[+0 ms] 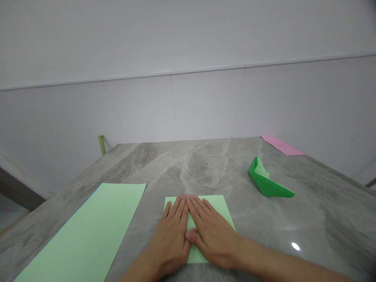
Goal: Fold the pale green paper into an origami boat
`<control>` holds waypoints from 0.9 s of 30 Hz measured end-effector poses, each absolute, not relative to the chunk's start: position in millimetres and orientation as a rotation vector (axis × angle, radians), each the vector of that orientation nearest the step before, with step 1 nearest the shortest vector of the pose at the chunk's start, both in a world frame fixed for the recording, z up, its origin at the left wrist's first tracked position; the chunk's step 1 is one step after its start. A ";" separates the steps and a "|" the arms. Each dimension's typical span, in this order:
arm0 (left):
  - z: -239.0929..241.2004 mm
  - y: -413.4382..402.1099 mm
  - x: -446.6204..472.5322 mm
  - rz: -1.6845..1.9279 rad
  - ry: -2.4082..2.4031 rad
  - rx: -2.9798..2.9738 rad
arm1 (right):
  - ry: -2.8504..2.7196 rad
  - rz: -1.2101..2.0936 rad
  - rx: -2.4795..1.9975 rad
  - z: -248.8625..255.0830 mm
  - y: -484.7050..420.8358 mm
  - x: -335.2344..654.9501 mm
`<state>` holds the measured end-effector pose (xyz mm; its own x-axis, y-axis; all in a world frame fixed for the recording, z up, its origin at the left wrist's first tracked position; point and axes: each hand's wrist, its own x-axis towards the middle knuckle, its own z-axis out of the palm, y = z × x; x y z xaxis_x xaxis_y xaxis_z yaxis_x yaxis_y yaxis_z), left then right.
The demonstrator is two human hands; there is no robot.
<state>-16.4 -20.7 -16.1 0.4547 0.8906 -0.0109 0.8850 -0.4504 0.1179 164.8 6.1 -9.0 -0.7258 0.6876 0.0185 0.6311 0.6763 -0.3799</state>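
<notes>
A light green sheet of paper (219,201) lies on the table close in front of me, partly covered by my hands. My left hand (173,231) rests flat on its left part, fingers stretched away from me. Beside it, my right hand (213,233) presses flat on the middle and right, fingers pointing to the upper left. The fingertips of both hands meet near the paper's far edge, and the thumbs touch or overlap. Whether the sheet has a fold under the palms is hidden.
Left of my hands lies a larger light green paper stack or sheet (88,227). A folded green paper boat (268,182) sits to the right. Pink paper (282,145) lies at the far right edge of the grey marbled table (188,164). A white wall (202,105) stands behind.
</notes>
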 end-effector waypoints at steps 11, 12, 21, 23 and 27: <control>-13.1 -9.7 -9.3 0.092 1.809 2.440 | -2.656 0.440 -1.220 -8.2 13.5 161.6; -13.3 -8.7 -9.5 0.095 1.822 2.445 | -2.643 0.421 -1.238 -6.6 13.1 159.9; -21.6 -64.0 -0.5 0.132 1.824 2.514 | -2.578 0.432 -1.272 1.8 -47.4 162.5; -19.9 -81.1 -2.3 0.107 1.815 2.500 | -2.575 0.444 -1.263 0.4 -64.6 172.9; -14.5 -93.3 -15.9 0.144 1.962 2.413 | -2.517 0.406 -1.425 -4.0 -79.9 207.2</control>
